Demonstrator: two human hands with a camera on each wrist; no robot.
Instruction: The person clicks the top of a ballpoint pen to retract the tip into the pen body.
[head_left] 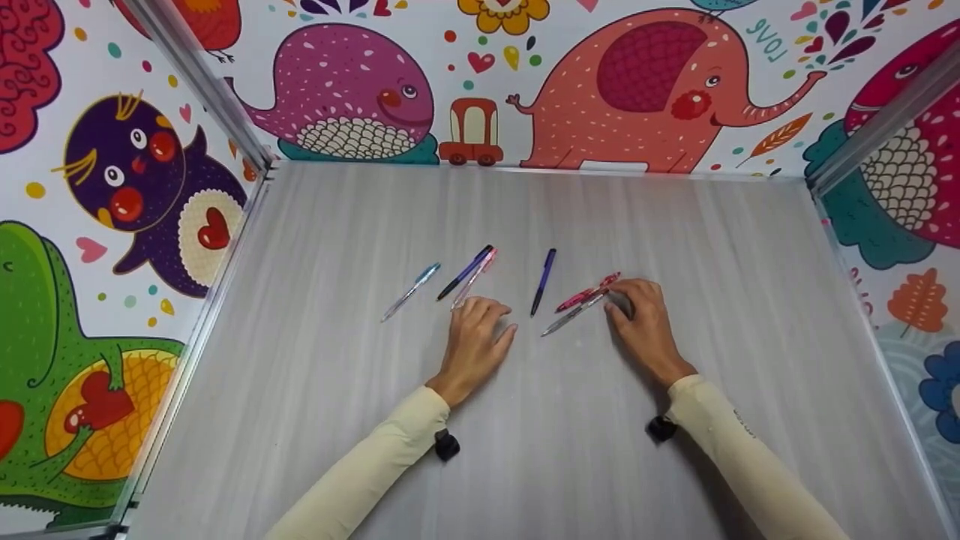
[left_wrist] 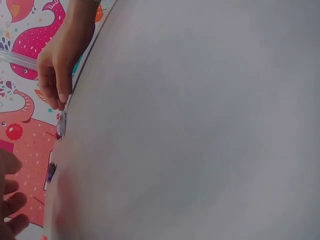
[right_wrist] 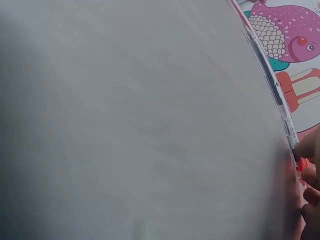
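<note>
My right hand pinches the upper end of a clear pen with dark parts between thumb and fingertips; its other end points left and toward me. Just beyond lies a red-pink pen, partly alongside it. My left hand hovers or rests, fingers loosely bent and thumb spread, beside the near end of a pink clear pen; contact cannot be told. A purple pen with a dark grip lies close against the pink one. Between the hands lies another purple pen. A light blue clear pen is farthest left.
The pens lie on a grey wood-grain table. Metal rails and panels printed with cartoon animals bound its back and sides. Black wrist cameras sit at both cuffs of the pale sleeves.
</note>
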